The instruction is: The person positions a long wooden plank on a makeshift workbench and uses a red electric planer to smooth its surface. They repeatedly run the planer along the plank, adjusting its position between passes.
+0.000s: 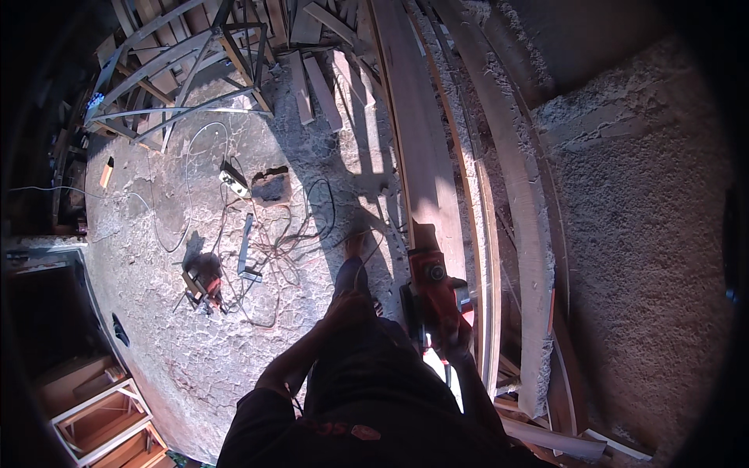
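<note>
My right hand (pixel 454 335) grips a red and black power planer (pixel 427 281), which sits on a long pale wooden plank (pixel 429 179) to the right of my legs. My left hand (pixel 349 308) is low over my left leg, near a thin dark cord; its fingers are too dim to tell what, if anything, they hold. Beside the plank lie more long boards (pixel 511 203), edged with rough, flaky material.
On the cracked floor are a power strip (pixel 234 179), tangled cords (pixel 273 257), a metal tool (pixel 248 249) and a red power tool (pixel 204 285). Wooden frames (pixel 187 86) and loose boards (pixel 312 93) stand farther off. Timber frames (pixel 101 421) sit lower left, a rough wall (pixel 632 234) right.
</note>
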{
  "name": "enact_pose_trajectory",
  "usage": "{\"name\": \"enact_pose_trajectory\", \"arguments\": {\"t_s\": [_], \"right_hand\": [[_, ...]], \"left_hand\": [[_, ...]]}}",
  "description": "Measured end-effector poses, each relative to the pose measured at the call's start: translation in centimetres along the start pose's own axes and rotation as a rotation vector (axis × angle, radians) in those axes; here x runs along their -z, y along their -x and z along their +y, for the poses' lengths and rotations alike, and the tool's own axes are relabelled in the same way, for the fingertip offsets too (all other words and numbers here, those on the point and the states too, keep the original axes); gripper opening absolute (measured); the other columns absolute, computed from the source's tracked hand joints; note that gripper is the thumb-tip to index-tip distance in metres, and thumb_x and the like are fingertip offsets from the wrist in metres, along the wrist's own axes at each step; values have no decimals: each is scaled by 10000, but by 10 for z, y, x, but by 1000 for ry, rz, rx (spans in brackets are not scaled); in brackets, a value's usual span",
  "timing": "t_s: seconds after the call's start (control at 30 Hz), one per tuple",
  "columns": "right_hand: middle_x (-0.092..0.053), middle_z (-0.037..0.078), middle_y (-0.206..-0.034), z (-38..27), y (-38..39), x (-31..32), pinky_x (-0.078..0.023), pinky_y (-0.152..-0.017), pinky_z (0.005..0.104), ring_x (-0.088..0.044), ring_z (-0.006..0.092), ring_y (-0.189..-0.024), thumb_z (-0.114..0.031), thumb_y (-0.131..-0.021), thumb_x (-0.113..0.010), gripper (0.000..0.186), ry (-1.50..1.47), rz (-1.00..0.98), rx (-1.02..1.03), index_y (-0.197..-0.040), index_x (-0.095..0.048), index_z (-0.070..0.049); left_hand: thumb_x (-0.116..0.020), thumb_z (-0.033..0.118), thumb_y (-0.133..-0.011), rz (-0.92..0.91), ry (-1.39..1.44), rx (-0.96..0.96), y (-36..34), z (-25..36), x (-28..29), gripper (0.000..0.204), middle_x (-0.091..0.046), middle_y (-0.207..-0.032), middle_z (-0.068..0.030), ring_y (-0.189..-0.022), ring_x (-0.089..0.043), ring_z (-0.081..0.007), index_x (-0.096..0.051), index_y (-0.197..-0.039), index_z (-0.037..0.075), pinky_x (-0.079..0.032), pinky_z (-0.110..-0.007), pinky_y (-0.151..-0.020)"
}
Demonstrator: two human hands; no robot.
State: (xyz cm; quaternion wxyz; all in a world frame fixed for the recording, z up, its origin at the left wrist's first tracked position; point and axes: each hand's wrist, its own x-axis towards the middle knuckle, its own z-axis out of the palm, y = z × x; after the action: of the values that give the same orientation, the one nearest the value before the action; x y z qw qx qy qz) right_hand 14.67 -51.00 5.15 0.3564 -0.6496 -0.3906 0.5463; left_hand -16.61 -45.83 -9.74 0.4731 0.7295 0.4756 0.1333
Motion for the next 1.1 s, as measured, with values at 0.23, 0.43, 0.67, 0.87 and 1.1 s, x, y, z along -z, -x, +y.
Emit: {"name": "enact_pose_trajectory", "arguments": {"t_s": [0.23, 0.43, 0.67, 0.87, 1.1], "right_hand": [[-559, 10, -537, -166, -173, -52, -409, -409, 283, -574, 120, -444, -562, -1055, -463, 567, 113, -30, 109, -821, -623, -71], [-537, 12, -575, -257, -359, -102, -407, -371, 281, -521, 101, -408, -608, -1025, -495, 575, 46, -60, 126, -867, -599, -66], [-503, 6, -605, -371, -553, -148, -397, -371, 313, -501, 129, -429, -551, -1027, -463, 494, 27, -82, 88, -842, -527, -98], [-507, 13, -617, -349, -514, -142, -406, -409, 343, -493, 140, -452, -595, -988, -500, 527, 88, -139, 112, -846, -529, -88], [-529, 9, -605, -226, -267, -60, -465, -444, 274, -567, 98, -481, -666, -995, -501, 591, 98, -158, 126, -1134, -682, -121]], "left_hand": [[-718, 225, -852, 168, 123, 250, -31, -16, 45, 158, -719, -927, -174, -909, -707, -372, -743, -913, 81, -559, -458, -777], [-707, 305, -903, 252, 240, 428, -83, -8, 95, 229, -722, -940, -180, -919, -711, -372, -752, -921, 81, -554, -467, -756], [-668, 328, -947, 361, 330, 573, -149, 14, 144, 290, -746, -969, -190, -949, -732, -339, -751, -1031, 63, -556, -428, -802], [-651, 240, -968, 539, 254, 365, -123, -30, 157, 238, -730, -945, -182, -906, -708, -356, -727, -992, 16, -529, -427, -804], [-688, 195, -926, 334, 122, 276, -52, -29, 114, 167, -719, -949, -177, -904, -689, -352, -720, -965, 35, -521, -434, -812]]}}
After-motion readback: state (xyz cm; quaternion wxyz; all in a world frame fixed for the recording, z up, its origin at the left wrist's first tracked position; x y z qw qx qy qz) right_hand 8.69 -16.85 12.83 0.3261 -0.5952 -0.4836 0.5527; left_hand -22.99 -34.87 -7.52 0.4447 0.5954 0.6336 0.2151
